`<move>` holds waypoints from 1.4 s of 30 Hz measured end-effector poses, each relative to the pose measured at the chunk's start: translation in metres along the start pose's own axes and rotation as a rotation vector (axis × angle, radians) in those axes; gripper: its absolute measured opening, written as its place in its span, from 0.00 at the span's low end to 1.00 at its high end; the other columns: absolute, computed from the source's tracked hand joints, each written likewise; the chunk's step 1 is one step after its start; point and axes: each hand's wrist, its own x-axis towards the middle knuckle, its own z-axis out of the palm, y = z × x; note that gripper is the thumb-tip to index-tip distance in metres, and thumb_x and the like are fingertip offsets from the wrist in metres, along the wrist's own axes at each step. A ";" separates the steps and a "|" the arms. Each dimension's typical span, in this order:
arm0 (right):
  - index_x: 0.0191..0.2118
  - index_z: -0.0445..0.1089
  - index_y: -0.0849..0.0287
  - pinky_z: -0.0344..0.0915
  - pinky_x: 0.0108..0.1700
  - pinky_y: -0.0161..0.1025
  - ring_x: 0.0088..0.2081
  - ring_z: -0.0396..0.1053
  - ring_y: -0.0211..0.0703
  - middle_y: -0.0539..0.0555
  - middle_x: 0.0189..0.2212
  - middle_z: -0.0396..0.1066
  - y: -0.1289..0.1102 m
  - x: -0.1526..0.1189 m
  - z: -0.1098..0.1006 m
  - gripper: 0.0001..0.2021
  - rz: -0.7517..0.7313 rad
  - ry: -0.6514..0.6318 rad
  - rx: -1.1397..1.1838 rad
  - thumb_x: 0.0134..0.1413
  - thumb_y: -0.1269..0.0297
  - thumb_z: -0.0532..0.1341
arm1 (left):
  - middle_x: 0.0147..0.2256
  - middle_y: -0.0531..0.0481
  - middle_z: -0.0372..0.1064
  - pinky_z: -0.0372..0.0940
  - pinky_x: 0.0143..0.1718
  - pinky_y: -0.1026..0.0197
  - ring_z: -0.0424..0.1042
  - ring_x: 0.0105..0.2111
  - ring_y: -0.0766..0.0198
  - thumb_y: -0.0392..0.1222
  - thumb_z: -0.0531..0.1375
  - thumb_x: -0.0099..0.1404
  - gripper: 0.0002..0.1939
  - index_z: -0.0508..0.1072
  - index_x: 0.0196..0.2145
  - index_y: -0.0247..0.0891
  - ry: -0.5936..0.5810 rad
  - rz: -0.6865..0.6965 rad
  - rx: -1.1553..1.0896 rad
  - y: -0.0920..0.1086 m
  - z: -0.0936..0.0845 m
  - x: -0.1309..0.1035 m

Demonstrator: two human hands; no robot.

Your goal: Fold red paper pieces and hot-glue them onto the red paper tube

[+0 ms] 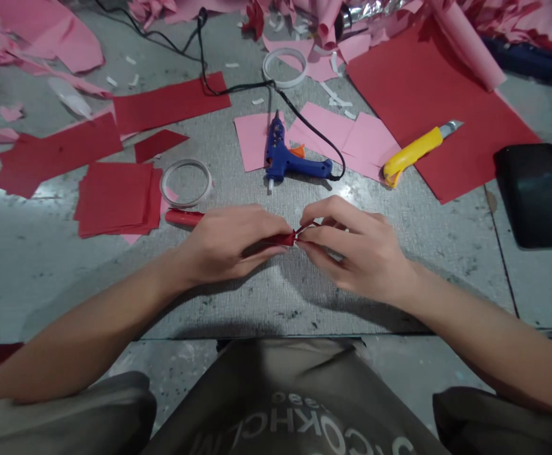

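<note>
My left hand (233,243) is closed around a small folded piece of red paper (285,239), its end showing at the thumb and fingertips. My right hand (359,246) pinches at that same end, and a thin red strip shows between its fingers. Most of the paper is hidden by the hands. Beside my left knuckles lies a slim red object (184,217), partly covered, its kind unclear. Just beyond the hands, a blue glue gun (278,151) rests on its side with a glue stick poking out of the back.
Stacked red paper squares (115,197) and a tape roll (186,183) lie left. Pink paper pieces (323,129), another tape roll (284,67) and the glue gun's black cord (311,123) are behind. A yellow utility knife (415,155), blade out, lies on red paper (427,82); a black phone-like object (535,196) sits right.
</note>
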 end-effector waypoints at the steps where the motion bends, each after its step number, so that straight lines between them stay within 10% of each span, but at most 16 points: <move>1: 0.41 0.76 0.59 0.69 0.33 0.39 0.34 0.74 0.38 0.58 0.48 0.78 0.000 0.000 0.000 0.07 -0.001 -0.006 0.000 0.72 0.72 0.60 | 0.42 0.48 0.84 0.74 0.44 0.59 0.83 0.41 0.60 0.43 0.65 0.76 0.09 0.77 0.52 0.43 0.004 -0.002 0.004 0.000 0.000 0.000; 26: 0.51 0.76 0.57 0.78 0.43 0.47 0.45 0.76 0.48 0.62 0.60 0.69 0.006 -0.001 -0.001 0.10 0.007 -0.082 0.225 0.72 0.73 0.59 | 0.41 0.50 0.83 0.73 0.42 0.61 0.83 0.40 0.62 0.40 0.66 0.75 0.08 0.75 0.50 0.41 0.091 -0.003 0.061 0.001 0.003 -0.001; 42: 0.49 0.76 0.55 0.78 0.40 0.40 0.43 0.78 0.45 0.56 0.47 0.80 0.005 0.007 -0.008 0.05 0.185 0.018 0.363 0.70 0.66 0.65 | 0.43 0.50 0.84 0.75 0.44 0.57 0.84 0.41 0.59 0.39 0.67 0.73 0.11 0.77 0.52 0.46 0.107 -0.017 0.012 -0.002 0.004 -0.003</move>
